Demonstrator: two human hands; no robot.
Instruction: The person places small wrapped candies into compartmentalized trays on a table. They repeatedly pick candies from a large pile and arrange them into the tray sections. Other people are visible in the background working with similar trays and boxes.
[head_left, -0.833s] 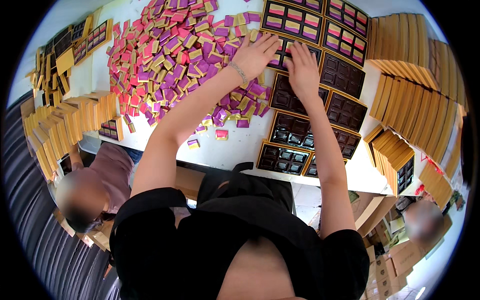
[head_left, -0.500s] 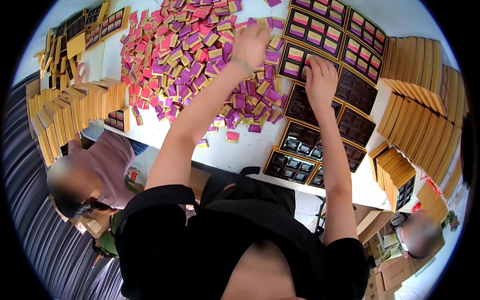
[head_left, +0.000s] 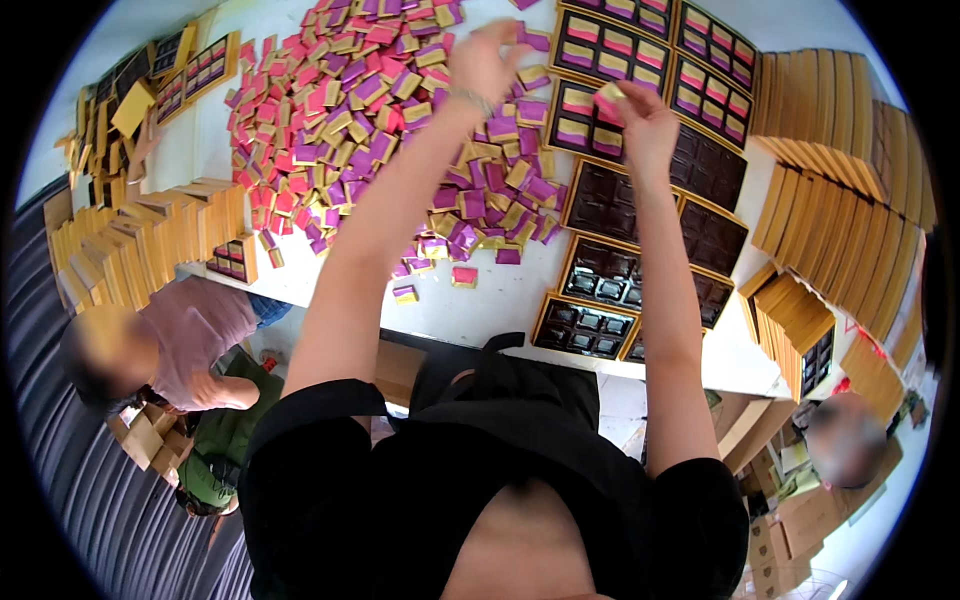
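My right hand pinches a small pink-and-gold wrapped chocolate over a partly filled box with a dark tray inside. Pink-and-gold and purple-and-gold pieces sit in some of that box's compartments; fingers hide part of it. To the left, my left hand hovers at the upper right side of a wide pile of wrapped chocolates. Its fingers are apart, near a purple piece, and I see nothing between them.
Filled boxes lie beyond my right hand. Boxes with bare dark trays continue toward me. Stacked gold-edged boxes line the right side, and more stand at left. A person is at the left, another at the lower right.
My right hand has risen slightly from the box, and the pink-and-gold chocolate now shows in its fingertips. My left hand has shifted a little. The person at left has moved an arm.
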